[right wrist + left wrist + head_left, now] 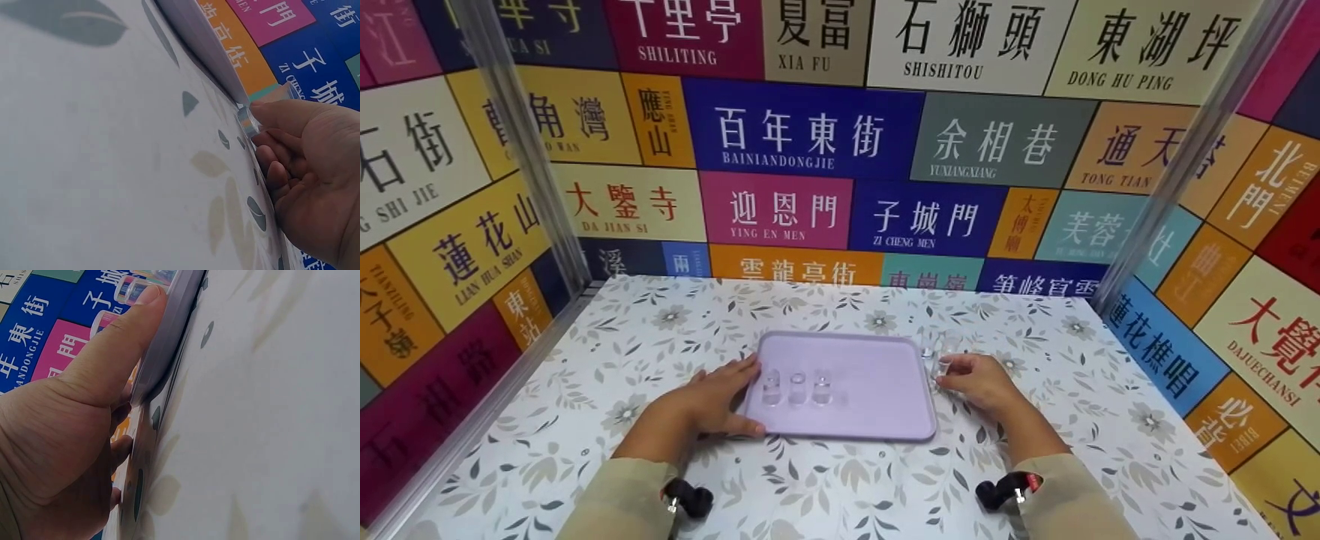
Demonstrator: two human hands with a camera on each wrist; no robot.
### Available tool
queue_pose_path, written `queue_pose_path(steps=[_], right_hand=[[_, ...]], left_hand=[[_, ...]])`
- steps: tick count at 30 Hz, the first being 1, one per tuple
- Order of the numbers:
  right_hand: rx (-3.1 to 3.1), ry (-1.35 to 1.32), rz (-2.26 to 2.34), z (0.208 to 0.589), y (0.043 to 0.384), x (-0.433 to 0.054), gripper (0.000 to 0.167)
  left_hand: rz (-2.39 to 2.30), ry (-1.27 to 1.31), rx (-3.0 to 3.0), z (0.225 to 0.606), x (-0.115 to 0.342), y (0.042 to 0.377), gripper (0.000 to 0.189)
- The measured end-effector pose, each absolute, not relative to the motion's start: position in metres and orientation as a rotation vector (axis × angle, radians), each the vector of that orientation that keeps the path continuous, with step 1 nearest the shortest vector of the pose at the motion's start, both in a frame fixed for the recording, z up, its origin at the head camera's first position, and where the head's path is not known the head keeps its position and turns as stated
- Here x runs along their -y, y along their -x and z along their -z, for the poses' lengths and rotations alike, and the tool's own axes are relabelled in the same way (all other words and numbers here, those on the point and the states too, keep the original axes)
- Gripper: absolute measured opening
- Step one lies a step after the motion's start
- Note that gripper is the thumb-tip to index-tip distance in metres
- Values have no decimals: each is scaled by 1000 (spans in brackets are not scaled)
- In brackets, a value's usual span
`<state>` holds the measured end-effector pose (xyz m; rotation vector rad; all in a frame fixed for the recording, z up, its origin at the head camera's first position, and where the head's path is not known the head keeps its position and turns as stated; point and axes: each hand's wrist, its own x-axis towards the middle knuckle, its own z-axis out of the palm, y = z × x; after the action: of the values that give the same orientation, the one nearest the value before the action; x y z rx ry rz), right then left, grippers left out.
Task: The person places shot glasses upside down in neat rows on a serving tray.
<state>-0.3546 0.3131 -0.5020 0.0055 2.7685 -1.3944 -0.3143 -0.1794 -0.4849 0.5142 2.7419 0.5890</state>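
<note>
A lavender tray (877, 386) lies flat on the table. Three small clear cups stand in a row on its left half, the middle cup (798, 388) among them. My left hand (709, 401) rests at the tray's left end, its fingers along the side and its thumb (138, 320) on the rim near the front corner. To the right of the tray, my right hand (982, 381) pinches another small clear cup (246, 121) between thumb and fingers, low over the table and close beside the tray's edge.
Just behind my right hand, more clear cups (928, 345) stand by the tray's right side. The table (840, 480) has a white cover with a leaf and flower print. Colourful sign panels (802, 135) wall in the back and both sides.
</note>
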Motion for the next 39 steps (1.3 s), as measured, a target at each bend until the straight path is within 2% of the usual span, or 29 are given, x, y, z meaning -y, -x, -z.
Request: queue_pose_path(steps=[11, 22, 39], right_hand=[[-2803, -24, 1320, 501, 354, -312, 49], [-2647, -140, 1589, 497, 355, -313, 47], [-2530, -81, 1910, 478, 351, -295, 41]], left_hand=[[-577, -514, -2741, 483, 181, 313, 123], [-589, -500, -2732, 485, 179, 315, 124], [-555, -524, -2748, 486, 181, 315, 124]])
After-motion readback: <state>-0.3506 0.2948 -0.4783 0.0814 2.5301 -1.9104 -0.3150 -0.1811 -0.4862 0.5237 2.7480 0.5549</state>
